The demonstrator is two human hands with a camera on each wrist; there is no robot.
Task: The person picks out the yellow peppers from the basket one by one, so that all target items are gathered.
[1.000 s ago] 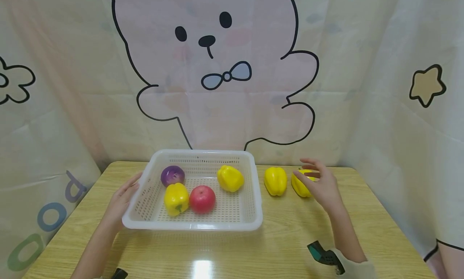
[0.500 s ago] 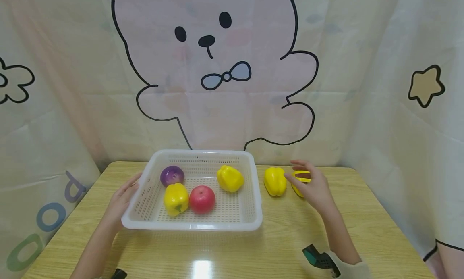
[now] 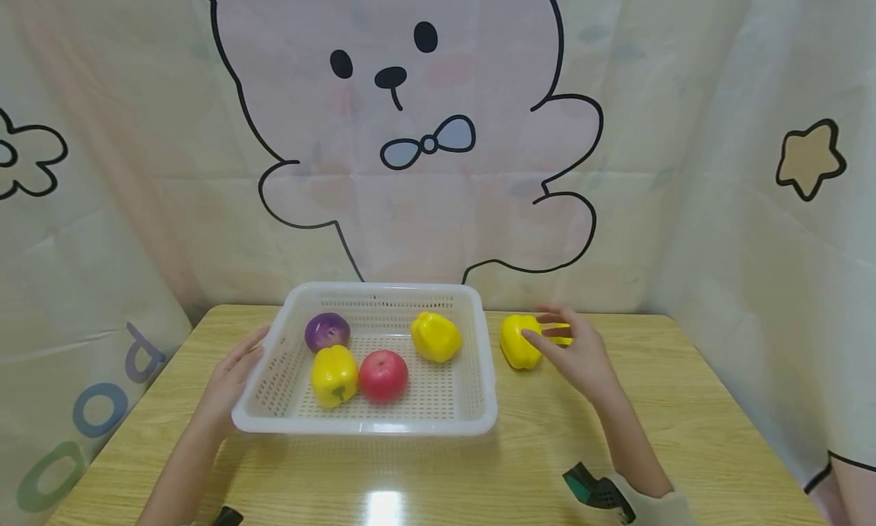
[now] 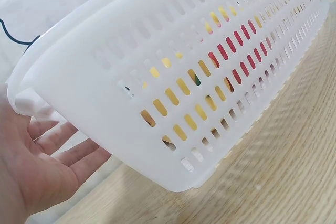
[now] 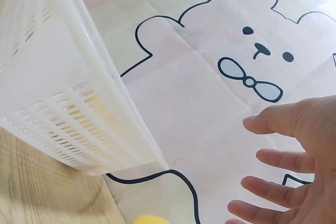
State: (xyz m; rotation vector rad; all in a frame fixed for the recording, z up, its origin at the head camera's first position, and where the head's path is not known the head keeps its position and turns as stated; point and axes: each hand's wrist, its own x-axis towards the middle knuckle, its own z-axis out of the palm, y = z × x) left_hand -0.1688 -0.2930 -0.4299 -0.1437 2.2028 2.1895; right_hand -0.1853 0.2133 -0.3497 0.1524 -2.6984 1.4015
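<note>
A white perforated plastic basket [image 3: 438, 426] stands on the wooden table. My left hand [image 3: 229, 381] lies along its left end; in the left wrist view, the fingers [image 4: 84, 156] stretch out beneath the rim. Inside the basket are two yellow bell peppers [image 3: 436, 337], a red round fruit [image 3: 383, 376] and a purple round vegetable [image 3: 327, 332]. My right hand [image 3: 578, 355] hovers with spread fingers over two more yellow bell peppers, right of the basket. The nearer-to-basket pepper [image 3: 515, 343] shows mostly; the other pepper [image 3: 564, 334] is largely hidden behind the hand.
A curtain [image 3: 630, 207] printed with a cartoon bear hangs behind the table and along both sides. Bare wood of the table [image 3: 520, 465] shows in front of the basket and at the right. Wrist-worn devices [image 3: 598, 492] sit on both forearms.
My right hand has moved left, from over the far-right pepper toward the one closer to the basket. The left hand and basket look unchanged.
</note>
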